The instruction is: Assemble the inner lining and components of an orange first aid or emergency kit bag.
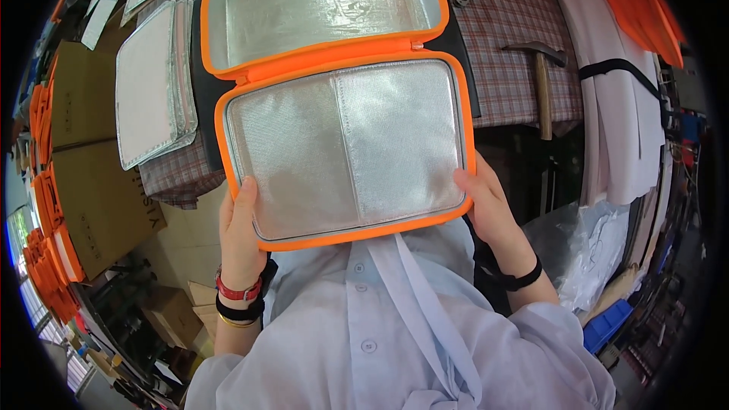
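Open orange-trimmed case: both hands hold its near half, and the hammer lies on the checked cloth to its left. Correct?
Not quite: the head view shows the hammer on the checked cloth to the right of the case, not left. The left hand and right hand do hold its near half.

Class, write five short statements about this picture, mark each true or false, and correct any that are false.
1. The left hand and right hand hold opposite sides of the silver-lined lid. True.
2. The orange-trimmed bag is closed. False: it is open, showing its silver lining.
3. A wooden-handled hammer lies on the checked cloth. True.
4. The stack of silver-edged panels is right of the bag. False: it is to the left.
5. The red wristband is on the right wrist. False: it is on the left.
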Tool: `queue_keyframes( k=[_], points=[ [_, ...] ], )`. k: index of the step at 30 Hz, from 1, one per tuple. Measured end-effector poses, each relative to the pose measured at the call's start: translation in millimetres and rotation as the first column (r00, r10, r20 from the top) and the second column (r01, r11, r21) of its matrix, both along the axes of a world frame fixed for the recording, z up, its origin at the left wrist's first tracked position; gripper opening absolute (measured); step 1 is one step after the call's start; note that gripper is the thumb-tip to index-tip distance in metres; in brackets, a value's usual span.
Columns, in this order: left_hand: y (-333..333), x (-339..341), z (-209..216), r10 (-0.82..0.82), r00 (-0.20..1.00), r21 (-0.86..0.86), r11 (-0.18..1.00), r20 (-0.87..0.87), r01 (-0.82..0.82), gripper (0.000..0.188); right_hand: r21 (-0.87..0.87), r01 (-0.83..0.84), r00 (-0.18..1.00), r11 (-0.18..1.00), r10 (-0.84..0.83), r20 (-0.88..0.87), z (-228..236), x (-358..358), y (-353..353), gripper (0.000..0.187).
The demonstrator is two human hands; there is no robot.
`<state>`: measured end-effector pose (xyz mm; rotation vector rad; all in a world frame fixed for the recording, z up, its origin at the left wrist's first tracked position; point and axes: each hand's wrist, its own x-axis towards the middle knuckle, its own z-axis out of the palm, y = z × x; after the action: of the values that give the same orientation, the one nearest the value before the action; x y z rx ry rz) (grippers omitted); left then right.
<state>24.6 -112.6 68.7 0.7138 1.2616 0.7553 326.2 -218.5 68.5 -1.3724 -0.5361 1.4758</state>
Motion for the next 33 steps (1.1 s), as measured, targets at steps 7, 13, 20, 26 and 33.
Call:
queue_keyframes(
  k=[7,13,20,26,33],
  points=[
    [5,-23,3,0.111,0.728,0.063,0.976,0.676,-0.207,0.065,0.069,-0.202,0.950,0.977,0.213,-0.230,6,-26,9,0.046],
    [15,21,5,0.184,0.864,0.100,0.961,0.468,-0.259,0.062,0.175,-0.652,0.745,0.738,0.666,-0.032,9,-84,23,0.038],
    [61,-15,2,0.157,0.956,0.166,0.965,0.248,-0.202,0.063,0.359,-0.734,0.528,0.577,0.151,0.836,44,-42,56,0.022],
    [77,-21,1,0.284,0.917,0.019,0.953,0.281,-0.301,0.066,0.289,-0.471,-0.001,0.834,-0.328,0.945,14,27,97,0.041],
    [80,-17,-13,0.258,0.936,0.027,0.962,0.240,-0.272,0.063,0.283,-0.430,-0.098,0.858,-0.355,0.930,-41,42,102,0.046]
  ],
)
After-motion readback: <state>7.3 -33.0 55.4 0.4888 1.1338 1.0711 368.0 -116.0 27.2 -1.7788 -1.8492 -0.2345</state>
